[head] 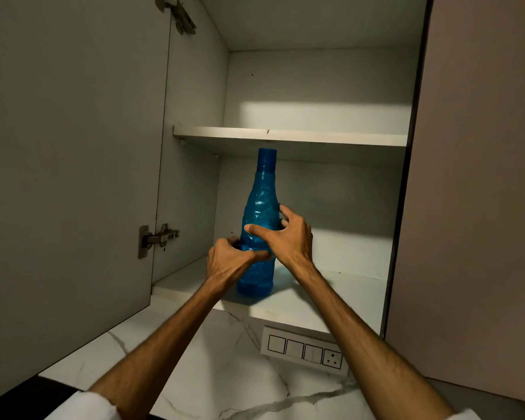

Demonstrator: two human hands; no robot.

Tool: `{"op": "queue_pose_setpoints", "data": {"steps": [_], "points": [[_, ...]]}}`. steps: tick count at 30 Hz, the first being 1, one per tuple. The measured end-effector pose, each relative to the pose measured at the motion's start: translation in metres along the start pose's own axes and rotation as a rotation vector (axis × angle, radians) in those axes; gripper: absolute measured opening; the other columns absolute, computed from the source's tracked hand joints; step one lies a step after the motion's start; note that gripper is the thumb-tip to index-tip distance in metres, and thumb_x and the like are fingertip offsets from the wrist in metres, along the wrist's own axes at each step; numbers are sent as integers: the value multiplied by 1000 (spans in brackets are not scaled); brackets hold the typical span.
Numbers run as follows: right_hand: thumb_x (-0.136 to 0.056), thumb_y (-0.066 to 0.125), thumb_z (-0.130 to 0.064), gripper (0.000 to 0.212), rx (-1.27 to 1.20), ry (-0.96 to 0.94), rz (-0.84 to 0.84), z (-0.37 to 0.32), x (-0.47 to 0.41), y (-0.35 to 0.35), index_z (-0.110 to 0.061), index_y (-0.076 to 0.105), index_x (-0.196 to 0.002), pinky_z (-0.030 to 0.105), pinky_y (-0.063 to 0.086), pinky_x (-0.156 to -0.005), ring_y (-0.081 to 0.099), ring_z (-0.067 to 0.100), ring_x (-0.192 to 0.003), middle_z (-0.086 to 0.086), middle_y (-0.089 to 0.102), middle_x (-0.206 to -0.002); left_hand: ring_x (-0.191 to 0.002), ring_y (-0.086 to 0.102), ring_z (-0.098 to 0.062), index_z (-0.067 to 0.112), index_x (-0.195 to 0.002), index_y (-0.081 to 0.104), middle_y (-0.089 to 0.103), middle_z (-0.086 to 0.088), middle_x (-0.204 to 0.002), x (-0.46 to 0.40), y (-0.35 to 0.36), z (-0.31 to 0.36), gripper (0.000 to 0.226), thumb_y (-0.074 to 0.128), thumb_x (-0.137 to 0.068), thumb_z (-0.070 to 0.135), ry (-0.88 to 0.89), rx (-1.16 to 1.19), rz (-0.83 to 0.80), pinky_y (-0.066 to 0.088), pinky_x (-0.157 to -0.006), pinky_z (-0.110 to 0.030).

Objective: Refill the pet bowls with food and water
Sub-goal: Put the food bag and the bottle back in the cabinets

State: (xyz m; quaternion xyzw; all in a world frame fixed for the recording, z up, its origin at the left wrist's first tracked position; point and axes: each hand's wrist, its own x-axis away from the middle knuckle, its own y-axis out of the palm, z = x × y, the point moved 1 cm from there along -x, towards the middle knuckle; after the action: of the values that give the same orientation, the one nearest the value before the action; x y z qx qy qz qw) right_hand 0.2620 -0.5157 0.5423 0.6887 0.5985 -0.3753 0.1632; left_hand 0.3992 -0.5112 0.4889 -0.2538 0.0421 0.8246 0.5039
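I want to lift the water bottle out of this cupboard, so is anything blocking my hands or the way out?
Nothing visible does. Both the left hand and the right hand are already wrapped around the blue bottle, which stands alone on the lower shelf. The cupboard door is swung open to the left.

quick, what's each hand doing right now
Left hand: curled round the lower blue bottle.
Right hand: grip round the bottle's middle.

Open wall cabinet over marble

Cabinet door (70,177) swung left of the fingers, middle shelf (290,136) above them, switch panel (305,348) on marble backsplash (219,359) below.
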Motion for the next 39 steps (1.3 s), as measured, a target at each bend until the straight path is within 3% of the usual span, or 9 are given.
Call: {"op": "queue_pose_setpoints", "data": {"steps": [11, 16, 19, 22, 31, 39], "points": [[-69, 93, -45, 69, 45, 43, -5, 25, -33, 9, -23, 65, -128, 41, 64, -82, 73, 19, -96, 0, 75, -120, -104, 64, -22, 10, -127, 61, 67, -3, -111, -41, 24, -13, 77, 95, -65, 38, -67, -9, -11, 56, -88, -33], [-68, 93, -47, 65, 52, 84, 4, 35, -50, 14, -24, 67, -123, 41, 64, -82, 74, 18, -94, -1, 76, -115, -108, 67, -26, 10, -132, 60, 69, -7, -119, -58, 30, -14, 103, 91, -44, 55, -116, -38, -19, 59, -96, -44], [-68, 92, -48, 68, 62, 99, -10, 43, -55, 18, -25, 65, -126, 42, 64, -83, 73, 19, -95, -1, 76, -116, -107, 67, -26, 11, -131, 60, 69, -7, -118, -63, 33, -18, 101, 91, -45, 55, -114, -48, -26, 59, -96, -44], [-69, 92, -49, 71, 63, 92, -16, 49, -58, 22, -25, 63, -130, 41, 64, -84, 73, 19, -97, -1, 75, -119, -105, 67, -24, 15, -127, 62, 70, -4, -115, -63, 36, -21, 109, 84, -34, 66, -117, -38, -14, 60, -94, -44], [-69, 92, -51, 89, 45, 114, -8, 54, -59, 26, -22, 55, -145, 39, 63, -86, 71, 19, -106, 2, 71, -131, -112, 64, -23, 17, -135, 56, 67, -4, -123, -62, 40, -22, 112, 82, -38, 67, -121, -10, -57, 57, -100, -47], [-71, 90, -51, 89, 85, 130, -9, 50, -52, 25, -22, 52, -146, 43, 63, -89, 72, 22, -107, 4, 71, -131, -119, 61, -27, 12, -142, 51, 63, -9, -133, -53, 39, -18, 98, 89, -61, 52, -124, -21, -42, 54, -104, -49]]}}
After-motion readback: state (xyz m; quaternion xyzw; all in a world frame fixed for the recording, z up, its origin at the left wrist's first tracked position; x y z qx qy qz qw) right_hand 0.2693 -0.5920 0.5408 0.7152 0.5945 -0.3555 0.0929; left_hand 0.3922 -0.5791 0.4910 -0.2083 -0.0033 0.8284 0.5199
